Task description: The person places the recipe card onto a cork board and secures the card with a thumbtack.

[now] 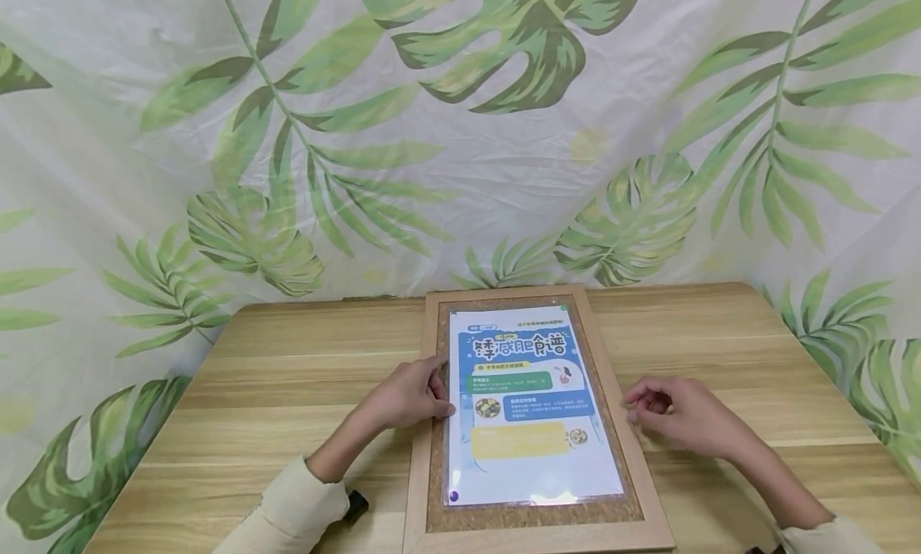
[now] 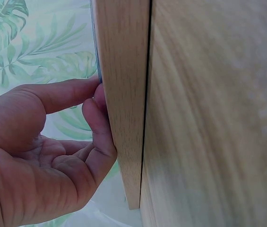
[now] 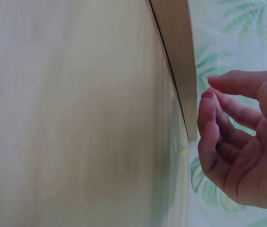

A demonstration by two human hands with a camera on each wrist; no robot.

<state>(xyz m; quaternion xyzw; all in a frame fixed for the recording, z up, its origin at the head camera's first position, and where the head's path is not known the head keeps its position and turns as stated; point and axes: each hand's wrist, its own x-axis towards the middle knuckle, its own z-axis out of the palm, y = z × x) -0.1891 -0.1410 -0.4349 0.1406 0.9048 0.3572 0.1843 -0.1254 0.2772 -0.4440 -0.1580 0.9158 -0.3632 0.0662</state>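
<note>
A printed poster [image 1: 532, 478] with blue, green and yellow blocks lies on a wood-framed cork board [image 1: 532, 518]. A purple pushpin [image 1: 453, 496] is at its lower left corner and a green pushpin [image 1: 564, 308] at its upper right. My left hand [image 1: 410, 394] rests at the poster's left edge, thumb and index finger spread along it. In the left wrist view, its curled lower fingers lie against the board's wooden side [image 2: 124, 94]. Just off the board's right side, my right hand [image 1: 687, 414] has loosely bent fingers, with nothing visible between them; thumb and index tips [image 3: 213, 79] are close together.
The board lies on a wood-grain table [image 1: 302, 362], its far end near the table's back edge. Behind hangs a pale curtain [image 1: 504, 178] with green leaf prints. Light glares off the poster's lower edge. A small black object [image 1: 356, 506] sits by the left sleeve.
</note>
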